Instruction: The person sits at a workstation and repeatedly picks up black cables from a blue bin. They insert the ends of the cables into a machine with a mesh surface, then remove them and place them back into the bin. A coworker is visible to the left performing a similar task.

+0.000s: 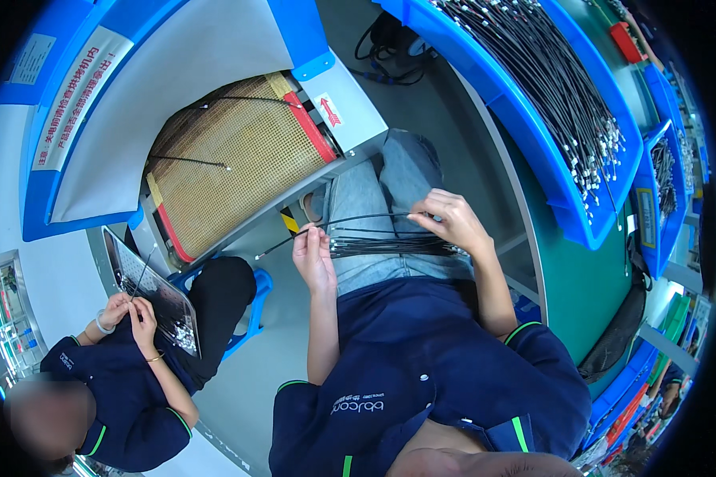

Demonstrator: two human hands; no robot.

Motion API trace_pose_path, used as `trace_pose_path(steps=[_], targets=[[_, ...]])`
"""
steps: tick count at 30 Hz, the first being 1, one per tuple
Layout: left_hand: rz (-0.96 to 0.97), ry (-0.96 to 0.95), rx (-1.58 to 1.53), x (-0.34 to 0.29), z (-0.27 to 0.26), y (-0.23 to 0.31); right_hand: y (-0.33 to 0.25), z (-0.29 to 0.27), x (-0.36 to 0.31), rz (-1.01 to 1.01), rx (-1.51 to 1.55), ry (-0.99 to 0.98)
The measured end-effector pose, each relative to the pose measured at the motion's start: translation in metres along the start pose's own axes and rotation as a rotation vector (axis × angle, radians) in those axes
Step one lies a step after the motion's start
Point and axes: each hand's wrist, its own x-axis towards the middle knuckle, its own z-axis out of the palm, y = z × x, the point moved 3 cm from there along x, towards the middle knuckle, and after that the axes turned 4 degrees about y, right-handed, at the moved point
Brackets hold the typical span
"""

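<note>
A thin black cable (356, 219) with a small light tip stretches above my lap. Its left part passes through the pinched fingers of my left hand (316, 256), and the tip sticks out to the left. Farther right, my right hand (453, 221) pinches the same cable near its other end. Beneath both hands, a bundle of similar black cables (390, 246) lies across my thighs, with pale connector ends by my right wrist.
Ahead on the left, a blue and white machine (175, 48) has a mesh conveyor belt (239, 151) carrying a few cables. A blue bin (525, 135) full of cables stands on the green table (569, 294) at right. At left, a co-worker handles a cable over a metal tray (155, 290).
</note>
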Motion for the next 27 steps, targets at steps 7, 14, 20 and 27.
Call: trace_pose_path(steps=[7,14,20,27], targets=[[0.0,-0.001,0.032,-0.001,0.0,0.002,0.003,-0.001,0.0,0.067,-0.031,-0.011],[0.007,-0.027,0.023,0.004,-0.002,0.001,0.006,-0.016,0.009,0.084,-0.091,0.02],[-0.013,-0.028,-0.002,0.004,0.007,0.0,-0.022,-0.009,0.046,-0.032,-0.122,-0.087],[-0.039,-0.03,0.025,0.009,0.01,-0.005,-0.028,0.03,0.055,-0.124,-0.198,-0.221]])
